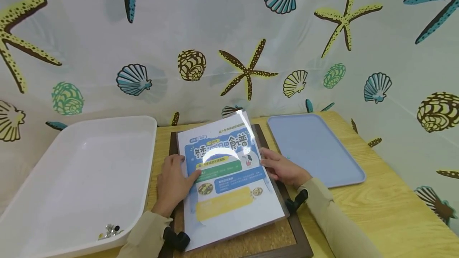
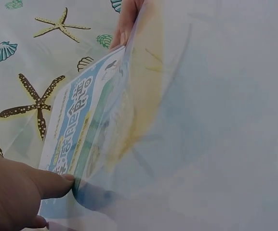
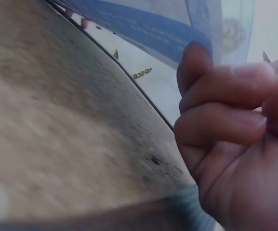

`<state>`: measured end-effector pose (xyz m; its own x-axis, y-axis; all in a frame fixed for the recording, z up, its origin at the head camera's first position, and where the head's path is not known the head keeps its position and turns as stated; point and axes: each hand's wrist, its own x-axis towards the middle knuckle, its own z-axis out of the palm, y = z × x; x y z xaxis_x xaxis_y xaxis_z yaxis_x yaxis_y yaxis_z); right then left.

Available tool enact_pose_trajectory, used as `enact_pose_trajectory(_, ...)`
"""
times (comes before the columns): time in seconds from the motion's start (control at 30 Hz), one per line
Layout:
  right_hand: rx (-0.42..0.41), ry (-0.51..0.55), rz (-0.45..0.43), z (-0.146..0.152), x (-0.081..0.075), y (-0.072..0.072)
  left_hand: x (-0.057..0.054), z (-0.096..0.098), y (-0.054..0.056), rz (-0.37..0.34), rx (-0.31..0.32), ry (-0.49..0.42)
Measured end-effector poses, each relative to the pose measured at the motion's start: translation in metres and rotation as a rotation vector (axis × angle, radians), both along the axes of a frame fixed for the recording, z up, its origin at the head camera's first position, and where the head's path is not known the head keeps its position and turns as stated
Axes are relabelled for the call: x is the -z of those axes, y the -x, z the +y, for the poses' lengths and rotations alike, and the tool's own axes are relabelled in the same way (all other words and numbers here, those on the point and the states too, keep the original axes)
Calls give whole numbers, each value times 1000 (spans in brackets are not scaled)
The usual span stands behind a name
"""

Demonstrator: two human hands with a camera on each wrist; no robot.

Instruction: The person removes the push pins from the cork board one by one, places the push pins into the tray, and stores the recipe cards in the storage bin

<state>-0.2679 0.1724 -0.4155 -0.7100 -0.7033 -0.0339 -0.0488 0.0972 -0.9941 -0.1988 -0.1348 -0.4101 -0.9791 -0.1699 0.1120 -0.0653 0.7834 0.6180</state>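
Note:
A glossy printed poster with Chinese lettering in blue, green and yellow is held tilted above a cork board with a dark brown frame. My left hand grips its left edge, thumb on the printed face. At the opposite edge, my right hand pinches the sheet. Seen from the left wrist, the poster bows, its lower part close to the lens. From the right wrist, the curled fingers hold the sheet above the cork surface. Most of the board is hidden.
On the left stands a large white tray with a small cluster of pins or similar bits near its front corner. A flat blue tray lies at the right on the wooden table. A patterned curtain hangs behind.

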Motion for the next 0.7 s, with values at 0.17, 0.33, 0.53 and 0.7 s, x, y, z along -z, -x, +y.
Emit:
enact_pose_trajectory(0.17,60,20,-17,9,1,6,-1,1,-1,50,13,-32)
enact_pose_trajectory(0.33,43,80,-26,17,0,11,-1,2,1,65,41,-199)
enact_pose_trajectory(0.53,68,42,-12,23,-1,12,-7,6,4,-17,9,-340)
enact_pose_trajectory(0.7,116,-30,39,25,-3,10,-9,11,4,-63,-16,-376)
